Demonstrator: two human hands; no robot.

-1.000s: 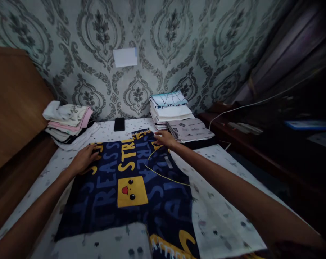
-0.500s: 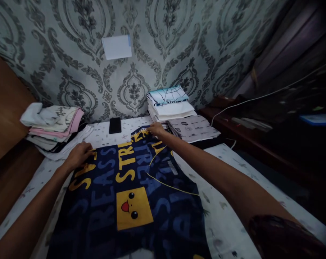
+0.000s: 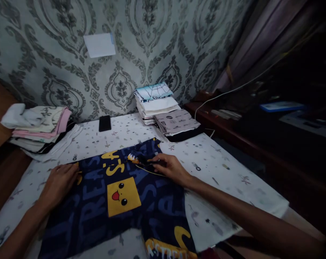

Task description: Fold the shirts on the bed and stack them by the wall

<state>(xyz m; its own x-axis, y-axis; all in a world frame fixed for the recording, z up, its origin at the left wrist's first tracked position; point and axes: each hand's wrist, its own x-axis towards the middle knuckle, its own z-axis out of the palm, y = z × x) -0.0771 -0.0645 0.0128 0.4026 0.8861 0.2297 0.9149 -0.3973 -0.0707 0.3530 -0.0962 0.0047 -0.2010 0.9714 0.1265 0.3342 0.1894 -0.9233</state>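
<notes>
A navy garment [image 3: 91, 212] with yellow and blue lettering and a yellow smiling square face is spread on the patterned white sheet; I cannot tell its exact kind. My left hand [image 3: 59, 181] is closed on its left edge near the upper corner, the fingertips partly hidden. A bunched bit of cloth at the upper right is pinched between the fingers and thumb of my right hand [image 3: 170, 167]. The garment's far part is turned over toward me, and a lower piece with a yellow printed band points toward the bottom of the view.
Folded clothes form a stack [image 3: 37, 126] at the left and another stack [image 3: 156, 102] by the wall. Beside that, a grey printed folded cloth [image 3: 177, 120] lies on black cloth. A black phone [image 3: 105, 123] rests on the sheet [image 3: 219, 172]. A white cable [image 3: 233, 90] runs at right.
My right hand has drawn the garment's far edge back toward me, folding it over. My left hand has come down and nearer. The view has shifted a little to the right.
</notes>
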